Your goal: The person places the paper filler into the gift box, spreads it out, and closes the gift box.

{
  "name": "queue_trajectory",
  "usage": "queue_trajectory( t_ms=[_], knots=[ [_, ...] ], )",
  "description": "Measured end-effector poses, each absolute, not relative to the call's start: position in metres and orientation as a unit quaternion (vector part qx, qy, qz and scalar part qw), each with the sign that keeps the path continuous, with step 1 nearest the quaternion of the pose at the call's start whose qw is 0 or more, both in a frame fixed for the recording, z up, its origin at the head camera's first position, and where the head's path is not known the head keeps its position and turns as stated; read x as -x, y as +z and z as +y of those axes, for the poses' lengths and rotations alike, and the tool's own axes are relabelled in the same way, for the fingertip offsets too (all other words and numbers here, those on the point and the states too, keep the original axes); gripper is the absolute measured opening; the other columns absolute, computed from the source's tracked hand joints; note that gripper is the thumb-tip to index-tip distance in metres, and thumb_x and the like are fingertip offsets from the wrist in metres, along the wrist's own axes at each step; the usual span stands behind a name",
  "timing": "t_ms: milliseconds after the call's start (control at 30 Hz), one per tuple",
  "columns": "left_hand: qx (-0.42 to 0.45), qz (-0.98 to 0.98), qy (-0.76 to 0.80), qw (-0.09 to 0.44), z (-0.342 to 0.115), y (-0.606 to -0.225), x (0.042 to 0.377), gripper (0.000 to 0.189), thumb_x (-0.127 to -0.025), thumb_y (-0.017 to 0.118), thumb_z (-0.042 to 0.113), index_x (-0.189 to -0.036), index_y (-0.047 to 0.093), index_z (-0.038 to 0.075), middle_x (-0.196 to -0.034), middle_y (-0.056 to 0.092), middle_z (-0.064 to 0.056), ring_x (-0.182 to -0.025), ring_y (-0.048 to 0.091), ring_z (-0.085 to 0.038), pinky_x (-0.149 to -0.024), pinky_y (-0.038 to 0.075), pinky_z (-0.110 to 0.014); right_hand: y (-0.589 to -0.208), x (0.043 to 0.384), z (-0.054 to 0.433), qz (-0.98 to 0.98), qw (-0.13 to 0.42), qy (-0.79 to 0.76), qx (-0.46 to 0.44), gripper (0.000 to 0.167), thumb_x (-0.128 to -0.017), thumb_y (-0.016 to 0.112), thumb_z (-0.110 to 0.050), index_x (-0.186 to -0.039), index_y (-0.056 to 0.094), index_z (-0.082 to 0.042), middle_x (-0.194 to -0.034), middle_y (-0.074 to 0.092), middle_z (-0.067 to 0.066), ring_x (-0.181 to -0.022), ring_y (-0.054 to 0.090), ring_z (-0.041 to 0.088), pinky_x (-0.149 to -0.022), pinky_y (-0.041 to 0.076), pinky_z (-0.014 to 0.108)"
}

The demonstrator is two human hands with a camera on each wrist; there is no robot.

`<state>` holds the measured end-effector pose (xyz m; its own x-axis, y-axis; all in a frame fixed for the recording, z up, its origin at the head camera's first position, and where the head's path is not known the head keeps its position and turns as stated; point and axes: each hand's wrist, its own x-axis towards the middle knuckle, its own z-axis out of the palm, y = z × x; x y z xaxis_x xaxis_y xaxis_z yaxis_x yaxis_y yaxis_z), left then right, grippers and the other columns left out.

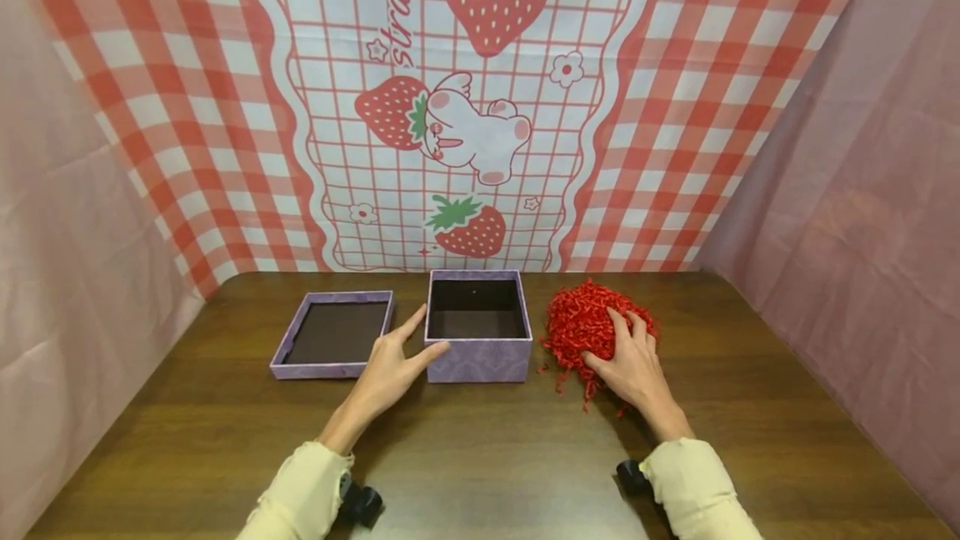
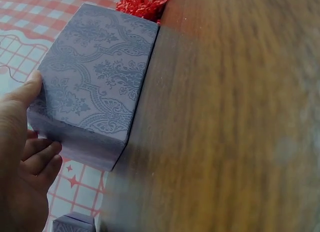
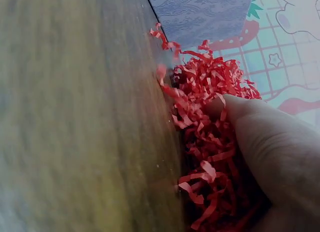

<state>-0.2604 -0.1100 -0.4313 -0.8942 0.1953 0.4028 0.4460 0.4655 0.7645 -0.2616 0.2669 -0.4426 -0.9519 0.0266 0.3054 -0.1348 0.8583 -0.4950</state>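
Both forearms (image 1: 307, 482) forward, left fingers (image 1: 410, 324) and thumb (image 1: 429, 355) wide apart, right fingers (image 1: 621, 328) in a curve

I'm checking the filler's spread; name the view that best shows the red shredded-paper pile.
Head view: nearly the whole red shredded-paper pile shows, partly covered by the right hand. Right wrist: only part, close up. Left wrist: a bit at the top edge.

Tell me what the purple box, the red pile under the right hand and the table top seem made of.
Purple box: probably cardboard covered in printed paper, low sheen; thin, straight walls and a scrolling pattern suggest it.
Red pile: likely shredded paper, fairly matte; thin, kinked strips stick out.
Table top: wood or wood-look laminate, slightly glossy; brown grain and a pale reflection show.
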Motion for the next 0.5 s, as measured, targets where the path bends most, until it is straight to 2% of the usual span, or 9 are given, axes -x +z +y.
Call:
queue_trajectory(
  t_ms=[333, 500],
  knots=[
    [0.205, -0.842, -0.473, 0.160, -0.1101, -0.4319, 0.2627, 0.072, -0.092, 0.082, 0.028, -0.151, 0.051, 0.000, -0.143, 0.055, -0.025, -0.133, 0.053, -0.040, -0.109, 0.042, -0.056, -0.4434, 0.2599, 0.2699, -0.936, 0.196, 0.293, -0.012, 0.072, -0.083, 0.074, -0.010, -0.147, 0.044, 0.008, -0.139, 0.039, 0.037, -0.119, 0.043, 0.062, -0.100, 0.038, 0.069],
    [0.203, -0.844, -0.471, 0.154, -0.1100, -0.4314, 0.2633, 0.072, -0.092, 0.082, 0.029, -0.151, 0.051, 0.001, -0.143, 0.055, -0.024, -0.133, 0.053, -0.038, -0.110, 0.042, -0.054, -0.4420, 0.2581, 0.2714, -0.931, 0.206, 0.300, -0.007, 0.067, -0.083, 0.072, -0.007, -0.144, 0.049, 0.008, -0.135, 0.042, 0.036, -0.118, 0.045, 0.060, -0.100, 0.038, 0.067]
  ],
)
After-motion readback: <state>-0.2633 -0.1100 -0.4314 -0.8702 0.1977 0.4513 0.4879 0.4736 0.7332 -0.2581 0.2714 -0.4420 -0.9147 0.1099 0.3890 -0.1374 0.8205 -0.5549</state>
